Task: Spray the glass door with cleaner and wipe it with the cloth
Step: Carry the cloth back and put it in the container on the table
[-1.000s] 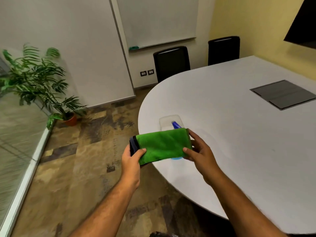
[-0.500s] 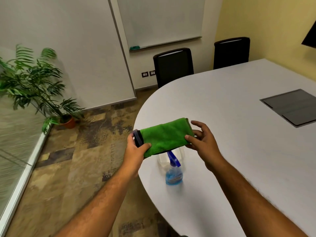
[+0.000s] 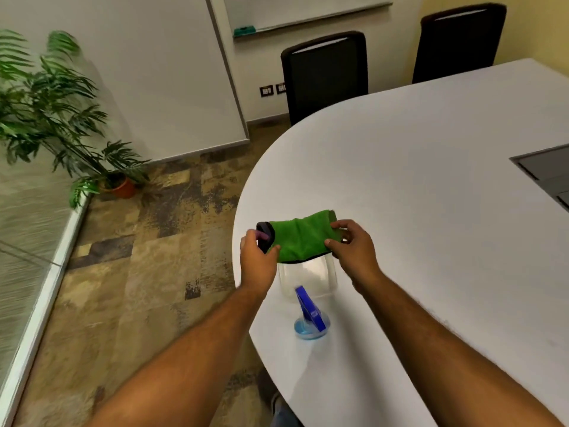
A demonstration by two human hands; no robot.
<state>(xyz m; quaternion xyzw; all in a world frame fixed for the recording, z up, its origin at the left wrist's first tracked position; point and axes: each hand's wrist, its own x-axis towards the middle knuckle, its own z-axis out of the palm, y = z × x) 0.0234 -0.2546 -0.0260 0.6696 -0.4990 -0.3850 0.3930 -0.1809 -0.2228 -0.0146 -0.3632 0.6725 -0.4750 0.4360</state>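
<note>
While both hands hold it above the white table, the folded green cloth stretches between them: the left hand pinches its dark-edged end, the right hand pinches the other with thumb and fingers. Below stands the blue spray bottle, beside a clear container.

I see a white desk, two black chairs behind it, a potted plant left, and a clear tub on the desk.
</note>
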